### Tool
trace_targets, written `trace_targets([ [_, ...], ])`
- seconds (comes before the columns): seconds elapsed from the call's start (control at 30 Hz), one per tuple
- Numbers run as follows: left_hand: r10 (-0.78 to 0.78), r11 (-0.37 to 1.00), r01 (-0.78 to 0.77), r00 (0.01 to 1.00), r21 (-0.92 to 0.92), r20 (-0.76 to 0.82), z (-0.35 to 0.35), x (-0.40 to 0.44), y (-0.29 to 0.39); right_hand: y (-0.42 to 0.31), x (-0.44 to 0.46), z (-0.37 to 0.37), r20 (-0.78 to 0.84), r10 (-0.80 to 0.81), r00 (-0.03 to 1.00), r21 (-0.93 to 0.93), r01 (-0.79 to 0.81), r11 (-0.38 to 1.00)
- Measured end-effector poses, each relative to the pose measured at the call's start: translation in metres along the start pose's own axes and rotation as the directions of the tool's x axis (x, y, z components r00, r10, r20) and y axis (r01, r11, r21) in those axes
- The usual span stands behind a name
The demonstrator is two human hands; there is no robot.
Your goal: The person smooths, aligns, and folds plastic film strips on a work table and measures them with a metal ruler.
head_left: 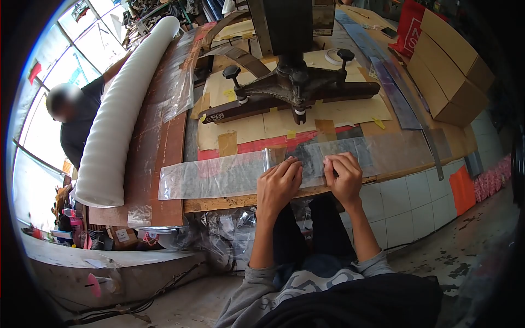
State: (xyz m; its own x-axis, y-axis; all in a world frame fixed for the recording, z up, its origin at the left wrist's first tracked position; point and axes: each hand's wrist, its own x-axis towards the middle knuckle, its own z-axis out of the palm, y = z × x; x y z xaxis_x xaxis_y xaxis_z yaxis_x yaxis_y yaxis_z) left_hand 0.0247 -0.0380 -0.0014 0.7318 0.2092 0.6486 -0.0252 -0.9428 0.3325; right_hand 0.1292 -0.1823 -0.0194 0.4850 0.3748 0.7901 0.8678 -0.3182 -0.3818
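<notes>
A long strip of clear plastic film lies across the front edge of the workbench, reaching well past both hands. My left hand rests on its middle with curled fingers pinching the film, beside a raised fold. A short distance to the right, my right hand is closed, thumb against the bent fingers, at the film as well. The exact grip of the fingertips is partly hidden. Beyond the hands, a dark metal press head with black knobs stands over a pale taped board.
A roll of white foam lies on the left over a brown board. On the right are a cardboard box, a red bag and a long metal strip. Another person is at far left.
</notes>
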Motion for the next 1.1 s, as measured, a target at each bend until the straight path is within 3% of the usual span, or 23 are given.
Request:
trace_targets([
  [0.5, 0.032, 0.999, -0.032, 0.999, 0.019, -0.004, 0.0, 0.0, -0.001, 0.0, 0.0, 0.001, -0.008, 0.006, 1.0, 0.006, -0.006, 1.0],
  [0.6, 0.042, 0.999, -0.043, 0.999, 0.016, 0.032, 0.001, -0.003, -0.003, -0.001, 0.001, 0.0, -0.012, 0.002, 1.0, 0.008, -0.001, 1.0],
  [0.7, 0.062, 0.994, -0.049, 0.99, -0.101, 0.126, -0.011, 0.001, 0.005, -0.001, 0.002, 0.0, -0.02, 0.011, 1.0, 0.014, -0.011, 1.0],
  [0.8, 0.155, 0.983, -0.132, 0.969, -0.126, 0.191, -0.016, 0.007, 0.007, -0.001, 0.002, 0.001, -0.018, 0.03, 0.999, 0.018, -0.03, 0.999],
  [0.9, 0.133, 0.982, -0.091, 0.953, -0.164, 0.271, -0.012, 0.004, 0.002, -0.001, 0.003, 0.001, -0.011, 0.049, 0.999, 0.023, -0.048, 0.999],
  [1.1, 0.108, 0.981, -0.056, 0.952, -0.184, 0.285, -0.01, 0.005, 0.001, -0.001, 0.001, -0.001, 0.002, 0.051, 0.999, 0.032, -0.051, 0.998],
])
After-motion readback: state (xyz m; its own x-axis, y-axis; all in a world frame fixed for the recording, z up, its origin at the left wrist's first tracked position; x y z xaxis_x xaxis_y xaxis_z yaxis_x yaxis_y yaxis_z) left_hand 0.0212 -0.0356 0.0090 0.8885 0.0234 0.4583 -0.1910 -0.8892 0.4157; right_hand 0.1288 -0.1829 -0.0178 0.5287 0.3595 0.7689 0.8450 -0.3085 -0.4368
